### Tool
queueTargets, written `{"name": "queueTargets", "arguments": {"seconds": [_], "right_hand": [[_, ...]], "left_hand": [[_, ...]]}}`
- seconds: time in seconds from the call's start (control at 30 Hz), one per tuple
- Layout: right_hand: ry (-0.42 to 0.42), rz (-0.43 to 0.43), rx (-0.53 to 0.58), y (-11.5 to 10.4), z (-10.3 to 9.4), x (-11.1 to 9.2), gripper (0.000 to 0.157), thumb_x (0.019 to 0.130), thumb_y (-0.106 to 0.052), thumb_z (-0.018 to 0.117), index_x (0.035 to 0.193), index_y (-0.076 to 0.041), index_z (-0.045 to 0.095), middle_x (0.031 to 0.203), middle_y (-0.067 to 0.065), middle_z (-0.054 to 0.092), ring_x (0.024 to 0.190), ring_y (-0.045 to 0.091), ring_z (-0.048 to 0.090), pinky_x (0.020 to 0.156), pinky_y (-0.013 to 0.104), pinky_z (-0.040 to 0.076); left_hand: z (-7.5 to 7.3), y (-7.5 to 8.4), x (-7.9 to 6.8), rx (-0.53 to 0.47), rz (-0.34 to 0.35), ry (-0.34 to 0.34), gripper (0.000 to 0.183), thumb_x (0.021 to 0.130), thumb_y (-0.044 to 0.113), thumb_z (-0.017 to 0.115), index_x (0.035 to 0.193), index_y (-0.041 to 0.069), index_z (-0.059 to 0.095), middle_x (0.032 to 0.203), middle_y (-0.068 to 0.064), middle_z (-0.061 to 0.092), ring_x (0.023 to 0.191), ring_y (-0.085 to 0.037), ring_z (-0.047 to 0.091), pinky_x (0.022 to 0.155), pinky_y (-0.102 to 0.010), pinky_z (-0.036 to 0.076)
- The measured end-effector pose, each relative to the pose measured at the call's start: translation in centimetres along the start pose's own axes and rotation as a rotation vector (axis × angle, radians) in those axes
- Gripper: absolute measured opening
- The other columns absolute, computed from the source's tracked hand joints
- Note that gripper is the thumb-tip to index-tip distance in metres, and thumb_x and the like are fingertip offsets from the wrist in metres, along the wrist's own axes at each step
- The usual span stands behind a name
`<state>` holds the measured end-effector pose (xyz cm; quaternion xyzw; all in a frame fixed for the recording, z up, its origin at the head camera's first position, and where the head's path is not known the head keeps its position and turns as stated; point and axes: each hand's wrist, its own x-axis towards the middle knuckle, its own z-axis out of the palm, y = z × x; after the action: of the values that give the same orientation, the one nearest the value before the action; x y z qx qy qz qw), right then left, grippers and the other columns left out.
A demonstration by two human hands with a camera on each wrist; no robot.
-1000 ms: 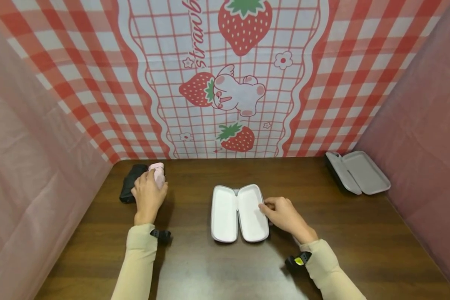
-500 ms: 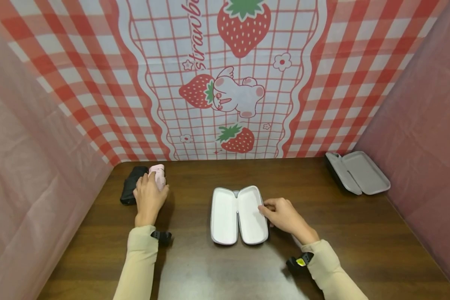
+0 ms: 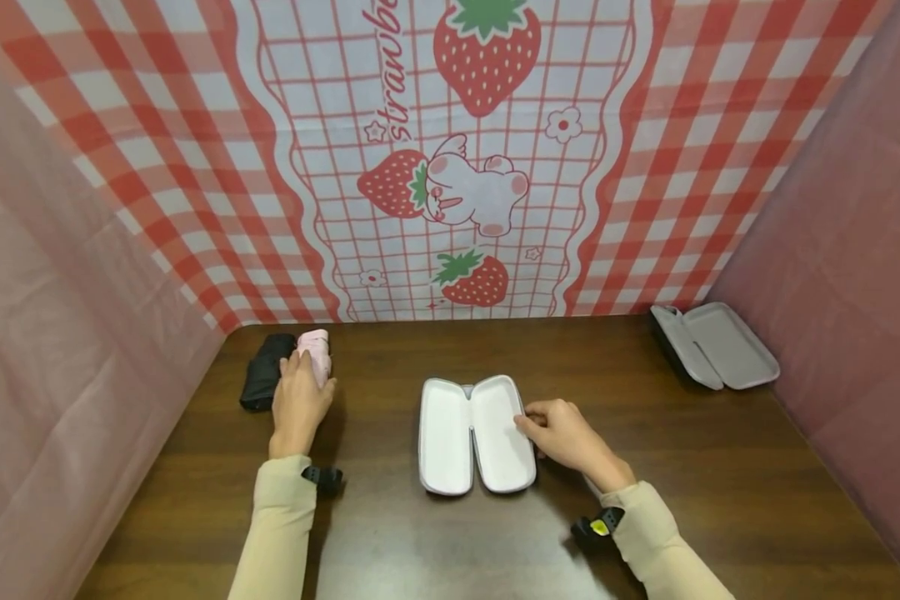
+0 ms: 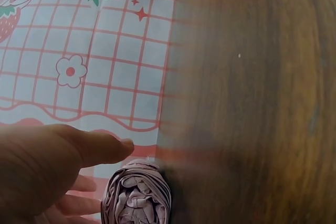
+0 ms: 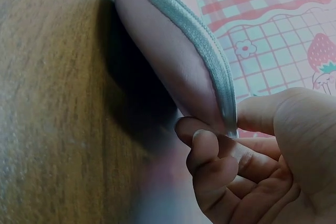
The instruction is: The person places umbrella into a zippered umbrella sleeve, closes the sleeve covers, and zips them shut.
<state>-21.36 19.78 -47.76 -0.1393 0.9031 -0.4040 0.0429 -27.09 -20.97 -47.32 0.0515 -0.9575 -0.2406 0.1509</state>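
On the far left of the table lies a small rolled pink folding umbrella (image 3: 315, 343). My left hand (image 3: 298, 410) is over its near end, the fingers loosely bent. In the left wrist view, the straight thumb stands apart from the umbrella's folded end (image 4: 137, 199), with the other fingers along its side. An opened zip case (image 3: 446, 437) with white lining lies at the table's middle, both halves facing up. My right hand (image 3: 570, 435) pinches the edge of its right half. The right wrist view shows thumb and fingers on the case's grey zip rim (image 5: 207, 59) and pink outer shell.
A black rolled bundle (image 3: 267, 377) lies against the pink umbrella's left side. Another opened case (image 3: 731, 346), lined in grey, sits at the back right corner. A checked strawberry cloth (image 3: 450, 150) hangs behind the table (image 3: 390, 542), with pink cloth at both sides.
My left hand has shifted slightly toward me, and its fingers have drawn off the black bundle over the pink umbrella. The right hand still pinches the case, which has barely moved.
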Motion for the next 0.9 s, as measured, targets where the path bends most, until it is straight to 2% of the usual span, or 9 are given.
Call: {"name": "queueTargets", "arguments": {"seconds": [0.13,0.3,0.4,0.57,0.77,0.9], "right_hand": [[-0.006,0.002,0.0,0.08,-0.04,0.05,0.02,0.101,-0.017,0.064,0.102,0.0,0.073,0.075,0.003,0.073,0.051,0.012,0.06,0.05,0.027,0.052],[-0.008,0.006,0.02,0.04,-0.3,0.06,0.025,0.101,-0.018,0.065,0.108,0.004,0.073,0.081,0.007,0.076,0.051,0.012,0.061,0.05,0.028,0.053],[-0.006,0.014,0.027,0.13,-0.43,0.02,0.027,0.101,-0.017,0.065,0.112,0.007,0.072,0.085,0.01,0.077,0.052,0.012,0.061,0.05,0.028,0.053],[0.005,0.008,0.019,0.3,-0.59,0.02,0.024,0.101,-0.016,0.066,0.11,0.005,0.073,0.083,0.009,0.076,0.051,0.012,0.06,0.05,0.027,0.053],[0.002,-0.008,0.024,0.25,-0.69,0.13,0.025,0.101,-0.017,0.066,0.109,0.006,0.073,0.083,0.009,0.076,0.052,0.015,0.061,0.05,0.027,0.052],[-0.001,-0.005,0.024,0.34,-0.62,0.08,0.026,0.101,-0.017,0.066,0.11,0.006,0.072,0.082,0.009,0.076,0.052,0.014,0.061,0.05,0.027,0.052]], "left_hand": [[0.09,-0.01,-0.1,0.008,-0.011,0.002,0.067,0.088,0.019,0.077,0.14,-0.013,0.049,0.149,-0.033,0.045,0.138,-0.059,0.04,0.107,-0.068,0.042],[0.29,-0.07,-0.31,0.043,-0.016,0.011,0.058,0.083,0.018,0.081,0.126,-0.013,0.057,0.134,-0.033,0.056,0.12,-0.058,0.053,0.095,-0.069,0.047],[0.33,-0.08,-0.5,0.065,-0.038,0.004,0.055,0.082,0.017,0.081,0.124,-0.011,0.059,0.131,-0.032,0.057,0.115,-0.058,0.053,0.093,-0.069,0.046],[0.17,0.12,-0.57,0.076,-0.061,-0.019,0.054,0.082,0.017,0.078,0.126,-0.009,0.06,0.136,-0.032,0.054,0.118,-0.057,0.048,0.093,-0.069,0.044],[-0.16,0.27,-0.37,0.073,-0.012,-0.074,0.056,0.081,0.015,0.077,0.129,-0.008,0.06,0.137,-0.032,0.055,0.118,-0.057,0.049,0.093,-0.07,0.044],[-0.28,0.2,-0.24,0.071,0.05,-0.134,0.061,0.08,0.015,0.077,0.134,-0.007,0.059,0.139,-0.031,0.054,0.12,-0.057,0.05,0.094,-0.069,0.045]]}}
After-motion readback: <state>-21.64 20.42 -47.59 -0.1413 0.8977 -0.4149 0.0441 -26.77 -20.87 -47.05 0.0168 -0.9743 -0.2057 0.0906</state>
